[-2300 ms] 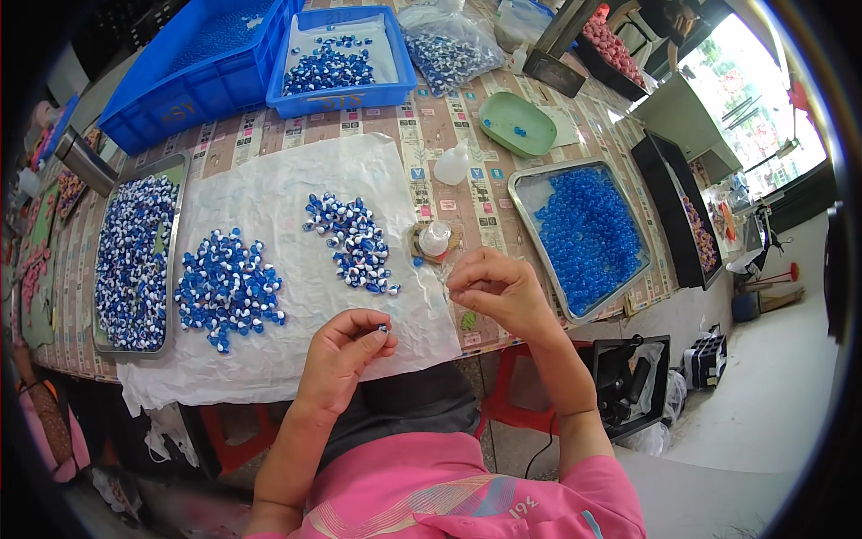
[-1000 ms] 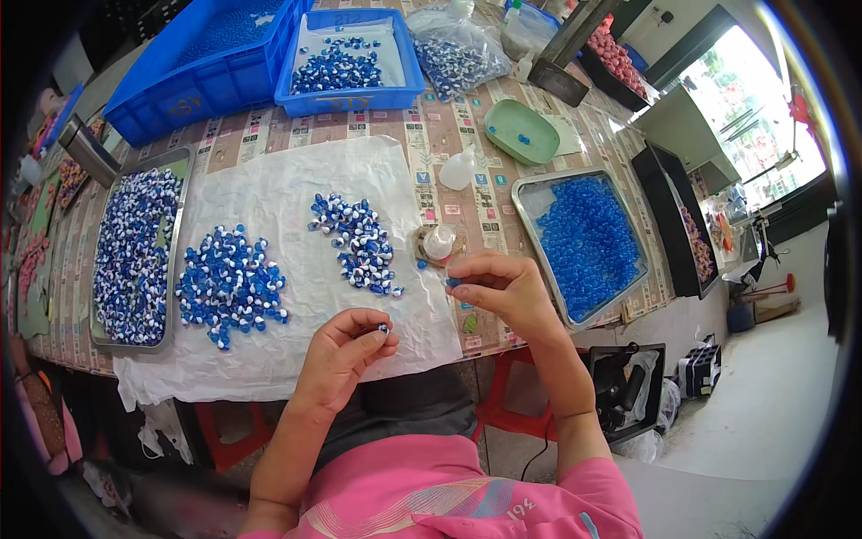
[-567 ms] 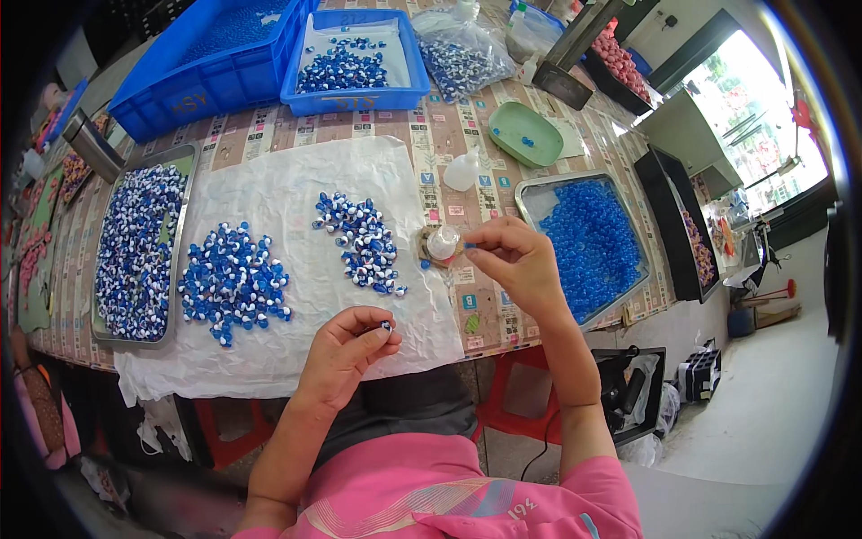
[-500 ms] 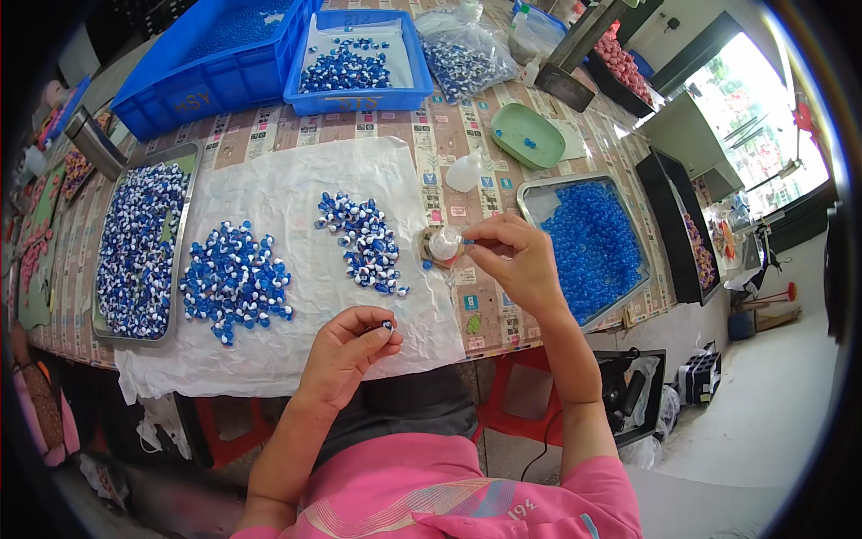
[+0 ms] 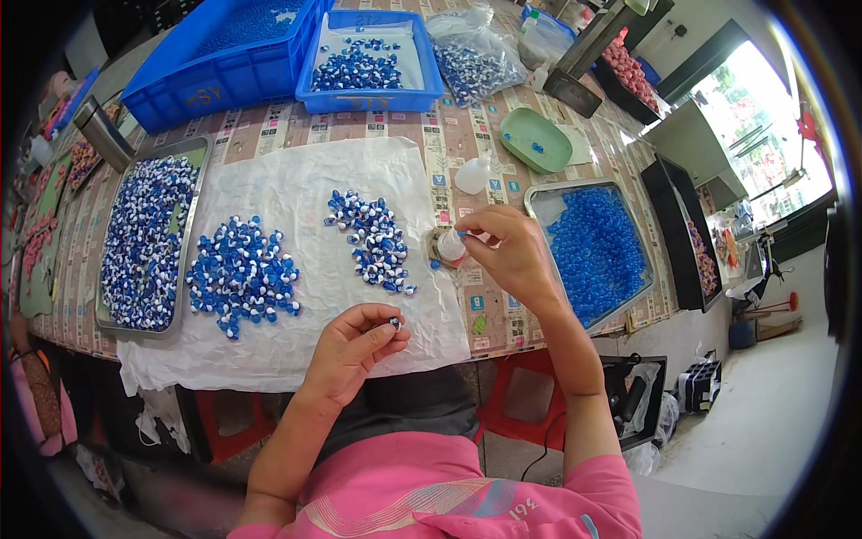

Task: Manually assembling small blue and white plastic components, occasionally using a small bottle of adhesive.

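Observation:
My left hand (image 5: 352, 350), near the front edge of the white paper (image 5: 310, 346), pinches a small blue-and-white bead (image 5: 395, 322) between thumb and fingertips. Farther right, my right hand (image 5: 510, 250) holds a small blue bead (image 5: 462, 234) in a pinch, right at a little white container (image 5: 451, 247). One loose blue bead lies beside that container. On the paper ahead of my hands lie a small heap of blue-and-white beads (image 5: 377, 238) and a larger heap (image 5: 238, 274) to its left. To the right of my right hand stands a metal tray of clear blue beads (image 5: 597, 251).
At the left, a metal tray (image 5: 180, 328) holds blue-and-white beads. Blue bins (image 5: 368, 103), a bag of beads (image 5: 476, 63) and a green dish (image 5: 530, 157) stand at the back. A white squeeze bottle (image 5: 471, 176) sits behind the container, a metal stand (image 5: 575, 90) beyond.
My right hand has shifted slightly left and down relative to the container, bringing its blue bead over the top. My left hand keeps its bead in nearly the same place. The view has shifted slightly.

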Tool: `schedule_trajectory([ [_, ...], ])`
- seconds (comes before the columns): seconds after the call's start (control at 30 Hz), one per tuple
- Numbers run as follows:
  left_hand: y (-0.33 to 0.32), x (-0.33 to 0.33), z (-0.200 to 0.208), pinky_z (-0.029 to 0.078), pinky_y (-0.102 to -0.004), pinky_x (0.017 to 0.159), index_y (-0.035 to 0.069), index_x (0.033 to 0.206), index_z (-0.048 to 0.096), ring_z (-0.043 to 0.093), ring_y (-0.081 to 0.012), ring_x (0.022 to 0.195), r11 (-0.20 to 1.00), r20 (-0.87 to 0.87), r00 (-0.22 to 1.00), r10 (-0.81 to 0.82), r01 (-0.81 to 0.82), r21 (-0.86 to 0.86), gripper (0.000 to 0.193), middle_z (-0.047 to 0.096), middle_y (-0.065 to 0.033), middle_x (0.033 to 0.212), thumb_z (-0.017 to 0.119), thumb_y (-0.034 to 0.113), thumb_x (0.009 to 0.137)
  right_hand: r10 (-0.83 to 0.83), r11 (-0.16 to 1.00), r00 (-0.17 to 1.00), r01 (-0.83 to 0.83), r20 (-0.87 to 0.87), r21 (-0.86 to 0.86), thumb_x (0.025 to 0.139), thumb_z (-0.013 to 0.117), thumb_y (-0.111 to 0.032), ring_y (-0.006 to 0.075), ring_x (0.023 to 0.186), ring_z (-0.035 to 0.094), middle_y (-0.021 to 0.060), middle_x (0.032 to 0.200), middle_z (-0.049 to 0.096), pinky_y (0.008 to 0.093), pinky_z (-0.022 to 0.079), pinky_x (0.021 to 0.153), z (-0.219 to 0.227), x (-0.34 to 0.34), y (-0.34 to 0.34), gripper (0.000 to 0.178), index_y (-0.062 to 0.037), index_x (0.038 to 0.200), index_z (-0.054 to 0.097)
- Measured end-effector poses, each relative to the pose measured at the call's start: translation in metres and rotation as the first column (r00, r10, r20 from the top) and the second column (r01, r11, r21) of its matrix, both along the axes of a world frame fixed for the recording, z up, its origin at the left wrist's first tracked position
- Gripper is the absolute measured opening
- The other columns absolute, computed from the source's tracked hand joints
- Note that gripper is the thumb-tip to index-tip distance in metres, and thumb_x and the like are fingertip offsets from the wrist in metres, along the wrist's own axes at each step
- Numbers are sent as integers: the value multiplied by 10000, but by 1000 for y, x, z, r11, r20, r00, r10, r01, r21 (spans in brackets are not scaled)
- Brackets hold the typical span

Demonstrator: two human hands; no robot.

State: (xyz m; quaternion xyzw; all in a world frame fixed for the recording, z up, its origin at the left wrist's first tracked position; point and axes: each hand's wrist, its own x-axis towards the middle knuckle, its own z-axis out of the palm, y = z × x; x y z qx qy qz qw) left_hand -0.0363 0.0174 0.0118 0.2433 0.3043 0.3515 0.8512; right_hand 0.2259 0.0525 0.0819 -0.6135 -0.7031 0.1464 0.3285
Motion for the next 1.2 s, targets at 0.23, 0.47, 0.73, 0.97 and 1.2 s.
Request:
schedule_trajectory([
  [0.23,3,0,-6,589,-296,860,1,1185,626,701,-170,948,1000,26,1000,-12,12,16,232,683,-93,1088,620,1,952,11,999,1000,-10,-8,41,793,733,1,193,823,678,77,963,722,297,542,693,-4,1,-3,172,-36,960,741],
  [0.47,4,2,-5,588,-295,871,5,1159,619,701,-175,967,1000,34,999,8,-8,13,207,675,-99,1113,625,7,952,209,974,921,-226,-328,-13,777,732,28,172,856,676,91,968,712,285,549,729,-15,-32,-37,223,-26,994,742],
  [0.73,6,0,-9,577,-303,917,5,1145,624,686,-175,994,999,78,996,39,-36,-29,187,676,-102,1087,624,11,959,167,976,879,-212,-447,-51,806,737,-3,196,863,671,96,983,692,297,538,749,-39,-64,-58,244,-46,1046,745],
  [0.97,2,3,-10,571,-301,923,8,1152,626,677,-169,1005,999,70,996,50,-50,-2,194,673,-89,1097,625,10,958,149,987,904,-157,-401,14,789,766,-5,200,869,679,94,955,696,300,534,761,-47,-66,-60,237,-51,1021,747],
  [1.2,0,5,-15,560,-273,894,6,1150,634,667,-144,986,998,65,996,68,-69,10,217,679,-92,1101,648,-17,934,138,987,899,-160,-416,-19,781,779,-22,237,865,688,103,927,696,325,542,742,-47,-63,-62,228,-50,1005,751],
])
